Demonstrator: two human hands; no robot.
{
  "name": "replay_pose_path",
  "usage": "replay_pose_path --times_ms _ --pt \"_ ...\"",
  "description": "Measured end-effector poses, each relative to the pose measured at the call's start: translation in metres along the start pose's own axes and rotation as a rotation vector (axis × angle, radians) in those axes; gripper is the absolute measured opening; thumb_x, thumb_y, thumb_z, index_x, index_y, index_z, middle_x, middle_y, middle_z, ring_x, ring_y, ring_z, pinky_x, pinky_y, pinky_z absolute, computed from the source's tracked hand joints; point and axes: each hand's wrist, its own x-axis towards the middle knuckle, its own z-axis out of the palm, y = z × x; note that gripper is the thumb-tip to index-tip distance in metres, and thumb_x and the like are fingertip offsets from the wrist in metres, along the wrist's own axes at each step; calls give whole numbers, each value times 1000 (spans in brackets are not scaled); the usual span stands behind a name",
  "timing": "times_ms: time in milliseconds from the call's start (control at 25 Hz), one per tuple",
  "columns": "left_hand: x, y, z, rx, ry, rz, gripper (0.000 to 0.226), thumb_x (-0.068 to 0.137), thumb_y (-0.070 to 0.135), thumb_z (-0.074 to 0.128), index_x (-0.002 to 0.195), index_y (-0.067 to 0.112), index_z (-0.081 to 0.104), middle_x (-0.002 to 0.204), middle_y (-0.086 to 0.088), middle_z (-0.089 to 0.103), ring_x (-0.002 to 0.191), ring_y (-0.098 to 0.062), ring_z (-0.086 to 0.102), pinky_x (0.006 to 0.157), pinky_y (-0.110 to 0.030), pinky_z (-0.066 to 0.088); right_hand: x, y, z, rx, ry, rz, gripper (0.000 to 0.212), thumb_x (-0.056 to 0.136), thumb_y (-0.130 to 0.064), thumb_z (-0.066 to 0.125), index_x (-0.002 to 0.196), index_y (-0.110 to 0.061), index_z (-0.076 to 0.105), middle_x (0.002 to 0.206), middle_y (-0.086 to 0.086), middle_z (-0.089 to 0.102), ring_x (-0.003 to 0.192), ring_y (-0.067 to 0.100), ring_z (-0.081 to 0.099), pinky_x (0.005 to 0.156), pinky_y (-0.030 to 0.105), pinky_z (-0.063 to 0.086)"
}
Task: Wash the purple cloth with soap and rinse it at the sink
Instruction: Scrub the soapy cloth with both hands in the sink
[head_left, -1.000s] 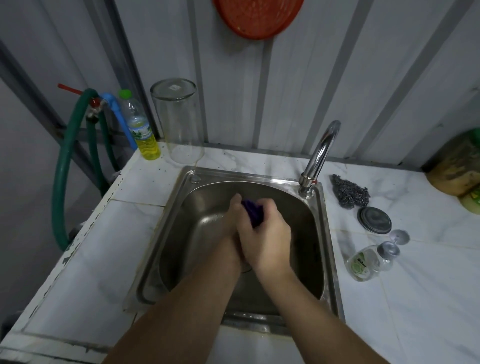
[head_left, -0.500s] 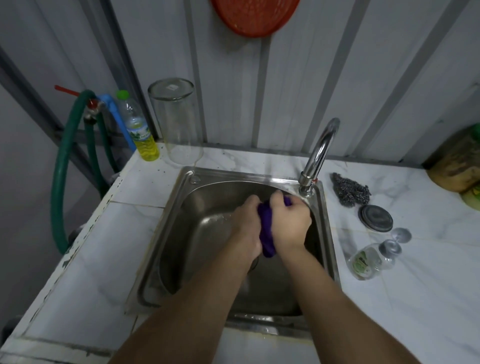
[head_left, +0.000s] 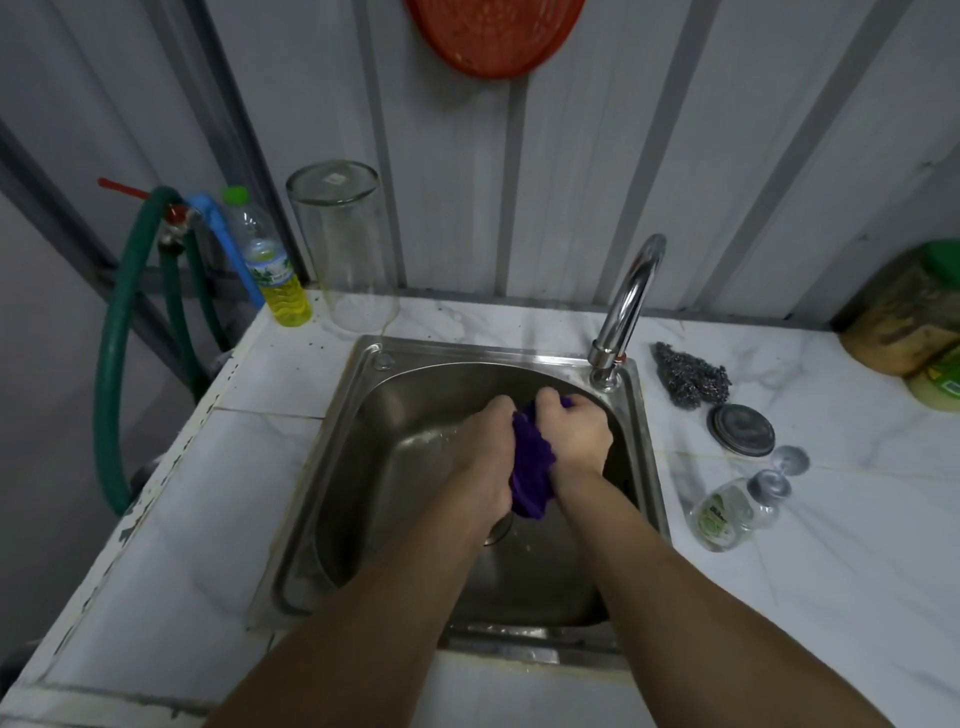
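Over the middle of the sink (head_left: 332, 499), the left hand (head_left: 480, 457) and right hand (head_left: 574, 439) both squeeze the bunched purple cloth (head_left: 530, 467) tight between them, with the tap (head_left: 626, 306) at one o'clock.

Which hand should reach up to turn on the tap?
Probably the right hand. The tap stands at the sink's back right corner, just above that hand. The left hand is farther away and can hold the cloth.
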Motion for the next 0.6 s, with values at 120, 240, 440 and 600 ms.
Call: replay_pose_path --times_ms 120,240,440,600 --pt "7 24 -3 -42 119 17 24 79 24 55 58 11 50 54 -5 50 62 -27 50 64 -36 44 -39 2 4 64 -7 -103 37 88 -34 58 58 -13 54 56 2 58 61 23 58 61 35 49" --pt "8 19 -6 -130 83 -47 27 85 26 55 64 10 51 62 -11 53 57 -28 53 59 -33 48 -47 -3 6 58 -9 -145 40 88 -36 58 54 -16 50 54 -1 56 59 22 56 62 35 50" --pt "1 5 1 -44 36 17 23 75 33 56 67 13 64 68 -8 63 71 -27 62 70 -41 51 -9 -11 1 -8 1 -100 31 85 -41 53 67 -17 62 71 9 70 75 31 67 78 47 59" --pt "10 30 -10 -40 132 105 39 86 18 52 47 15 54 48 -1 52 60 -27 50 62 -33 43 -67 -3 7 84 -38 -197 41 92 -37 58 57 -18 47 50 -6 51 53 16 52 58 36 48"
